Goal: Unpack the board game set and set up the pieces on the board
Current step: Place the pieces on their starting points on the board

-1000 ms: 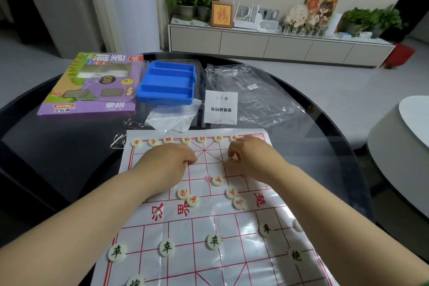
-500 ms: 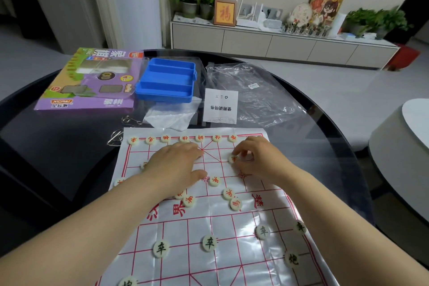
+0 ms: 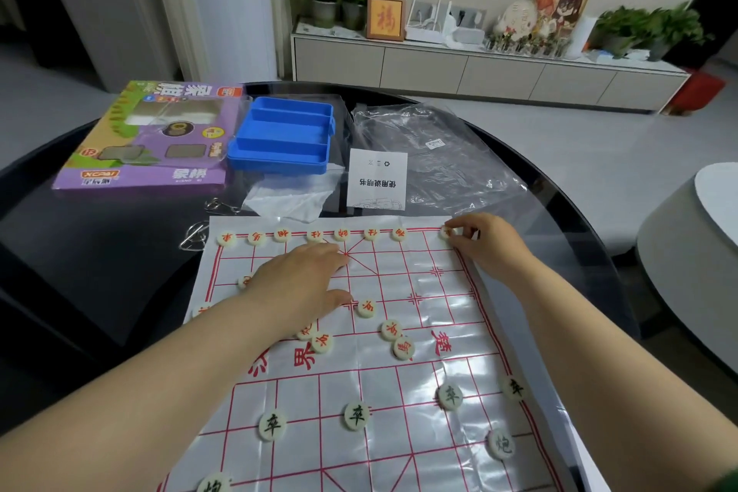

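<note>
A white plastic board sheet with red grid lines lies on the dark round table. Several round cream pieces with red characters line its far edge. More red pieces sit loose near the middle, and black-lettered pieces are scattered on the near half. My right hand pinches a red piece at the far right corner of the board. My left hand rests flat, palm down, on the left centre of the board, fingers spread, partly covering some pieces.
Behind the board lie the purple game box, a blue plastic tray, a folded instruction leaflet, clear plastic bags and metal wire puzzles. The glass table edge curves at right.
My right hand has carried a red piece from the board's upper middle to the far right corner. My left hand has stayed near the left centre and flattened out.
</note>
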{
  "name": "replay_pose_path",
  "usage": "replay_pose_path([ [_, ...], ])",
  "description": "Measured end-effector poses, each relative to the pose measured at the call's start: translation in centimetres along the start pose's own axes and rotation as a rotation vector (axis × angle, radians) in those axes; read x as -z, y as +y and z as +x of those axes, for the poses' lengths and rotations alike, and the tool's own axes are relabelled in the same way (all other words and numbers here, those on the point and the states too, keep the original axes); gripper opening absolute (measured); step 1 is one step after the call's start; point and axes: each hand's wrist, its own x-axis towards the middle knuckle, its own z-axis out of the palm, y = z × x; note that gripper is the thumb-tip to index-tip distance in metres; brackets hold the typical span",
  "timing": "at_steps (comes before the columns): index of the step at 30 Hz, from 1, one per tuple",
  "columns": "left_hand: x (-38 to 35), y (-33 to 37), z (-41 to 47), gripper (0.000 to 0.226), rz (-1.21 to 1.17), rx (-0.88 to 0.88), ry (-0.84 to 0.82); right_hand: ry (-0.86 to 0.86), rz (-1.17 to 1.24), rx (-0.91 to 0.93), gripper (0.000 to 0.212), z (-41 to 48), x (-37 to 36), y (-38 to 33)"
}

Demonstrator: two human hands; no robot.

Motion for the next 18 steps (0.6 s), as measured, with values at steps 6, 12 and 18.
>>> replay_pose_path([
  [6, -0.14, -0.07, 0.05, 0.060, 0.002, 0.008, -0.001, -0.007, 0.045, -0.027, 0.029, 0.48, -0.02, 0.21],
  [12, -0.07, -0.29, 0.16, 0.060, 0.000, -0.001, 0.015, -0.019, 0.066, -0.033, 0.034, 0.46, 0.18, 0.48],
  [18, -0.16, -0.52, -0.10, 0.059, -0.069, -0.003, 0.042, -0.004, 0.113, -0.045, 0.034, 0.28, 0.21, 0.17],
])
